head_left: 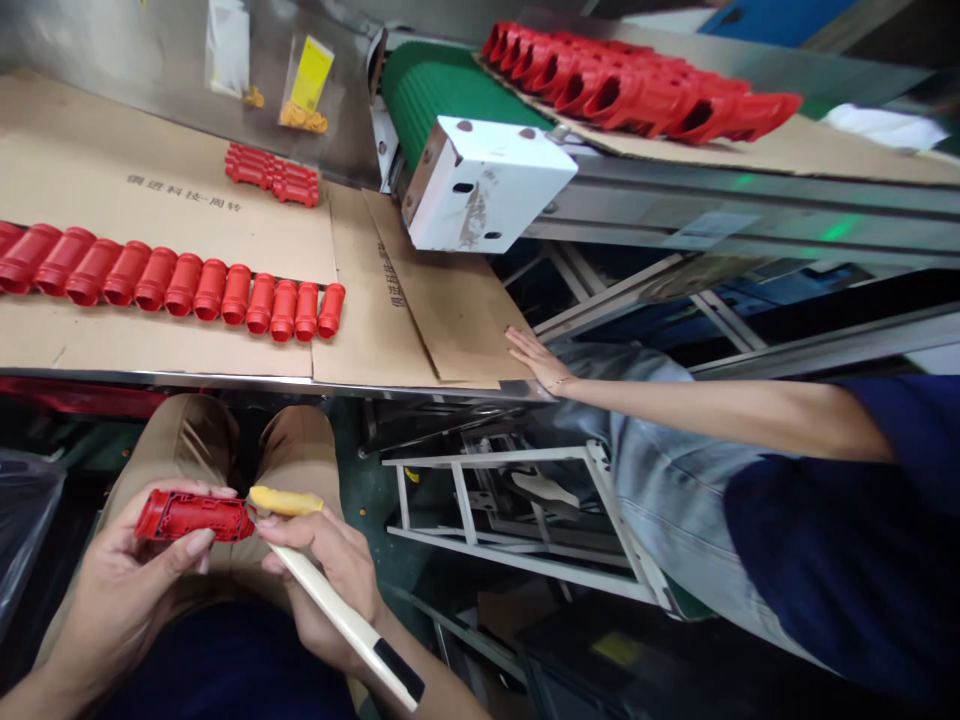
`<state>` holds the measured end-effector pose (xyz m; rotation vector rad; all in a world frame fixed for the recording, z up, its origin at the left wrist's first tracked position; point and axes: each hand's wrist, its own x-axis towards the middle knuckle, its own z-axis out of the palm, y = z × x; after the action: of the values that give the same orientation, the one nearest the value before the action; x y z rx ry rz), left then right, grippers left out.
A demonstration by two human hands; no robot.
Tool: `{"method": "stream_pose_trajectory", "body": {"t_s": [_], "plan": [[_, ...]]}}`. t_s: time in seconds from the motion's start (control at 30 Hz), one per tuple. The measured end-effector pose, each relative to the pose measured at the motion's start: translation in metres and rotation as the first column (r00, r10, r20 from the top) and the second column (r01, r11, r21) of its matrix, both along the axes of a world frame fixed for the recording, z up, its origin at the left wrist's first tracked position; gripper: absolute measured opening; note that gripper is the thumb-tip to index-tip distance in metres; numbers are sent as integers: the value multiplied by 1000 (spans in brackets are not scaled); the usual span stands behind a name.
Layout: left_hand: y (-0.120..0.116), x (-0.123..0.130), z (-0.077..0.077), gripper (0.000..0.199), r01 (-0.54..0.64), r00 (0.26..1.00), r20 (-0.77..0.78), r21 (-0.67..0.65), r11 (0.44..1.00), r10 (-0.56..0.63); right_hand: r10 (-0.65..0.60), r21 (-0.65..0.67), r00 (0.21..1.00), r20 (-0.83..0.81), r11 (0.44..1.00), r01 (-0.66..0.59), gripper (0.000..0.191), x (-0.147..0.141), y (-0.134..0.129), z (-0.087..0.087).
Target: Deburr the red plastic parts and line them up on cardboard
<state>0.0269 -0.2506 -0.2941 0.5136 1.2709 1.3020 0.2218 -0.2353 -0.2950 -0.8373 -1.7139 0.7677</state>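
Clear of table edge [225,380], left hand [118,582] grips housing [196,517].

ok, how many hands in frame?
3: the wearer's left hand holding a red part, right hand gripping a pale-handled tool, and a co-worker's hand at the cardboard's right edge. The co-worker's other hand isn't visible.

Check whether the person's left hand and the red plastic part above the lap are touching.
Touching. The head view shows the left hand gripping the red plastic part, thumb against its near edge and fingers along its far side.
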Motion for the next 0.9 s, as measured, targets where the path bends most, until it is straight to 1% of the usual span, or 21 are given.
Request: {"method": "stream_pose_trajectory", "body": {"t_s": [0.03, 0.1, 0.17, 0.2, 0.23, 0.3, 0.37, 0.4, 0.43, 0.47, 0.5, 0.57, 0.6, 0.67, 0.73, 0.8, 0.9], "plan": [[1, 0, -1, 42, -6, 1000, 10, -5, 1000, 6, 19, 32, 1000, 24, 999, -20, 17, 2, 2, 0], [4, -1, -2, 42, -1, 999, 42, -8, 1000, 1, 37, 153, 990, 139, 986, -58, 20, 6, 6, 1], [9, -2, -2, 37, 70, 995, 75, -3, 998, -69, 31, 263, 955, 296, 958, -112, 25, 10, 9, 5], [11, -2, -2, 37, 110, 990, 85, -7, 994, -109, 50, 261, 941, 334, 955, -143, 26, 11, 8, 7], [13, -3, -2, 39, 146, 985, 92, -19, 989, -143, 99, 222, 939, 328, 959, -179, 25, 12, 7, 10], [14, -3, 0, 41, 163, 982, 107, -47, 986, -157, 228, 106, 950, 214, 961, -254, 17, 11, 2, 14], [13, -2, 2, 36, 113, 988, 107, -45, 993, -108, 327, 6, 943, 59, 945, -328, 14, 9, -4, 17], [11, -1, 3, 36, 81, 992, 98, -37, 996, -77, 334, -20, 943, -5, 942, -334, 13, 7, -6, 17], [9, 0, 4, 39, 51, 995, 82, -29, 998, -48, 298, -33, 953, -53, 954, -299, 11, 6, -7, 17], [7, 1, 6, 42, 25, 998, 58, -24, 999, -23, 228, -44, 970, -89, 972, -232, 8, 5, -8, 15], [5, 2, 7, 44, 10, 1000, 29, -20, 1000, -9, 138, -45, 985, -98, 989, -143, 10, 4, -8, 12], [2, 4, 10, 44, -9, 998, -54, -1, 1000, 9, -27, 13, 999, -39, 1000, 28, 25, 2, -6, 5], [1, 4, 10, 41, -12, 994, -108, 20, 1000, 14, -66, 65, 998, 1, 996, 66, 33, 2, -5, 1], [-1, 4, 11, 38, 0, 978, -208, 69, 998, 15, -76, 158, 996, 51, 985, 67, 42, -1, -4, -5], [-2, 2, 11, 37, 15, 961, -275, 104, 994, 14, -74, 220, 995, 61, 974, 59, 45, -3, -4, -8], [-3, 1, 10, 36, 26, 952, -307, 125, 992, 13, -78, 229, 994, 76, 972, 59, 46, -4, -4, -8], [-4, 0, 10, 35, 26, 948, -318, 134, 991, 19, -72, 208, 994, 82, 977, 53, 48, -4, -4, -7]]}}
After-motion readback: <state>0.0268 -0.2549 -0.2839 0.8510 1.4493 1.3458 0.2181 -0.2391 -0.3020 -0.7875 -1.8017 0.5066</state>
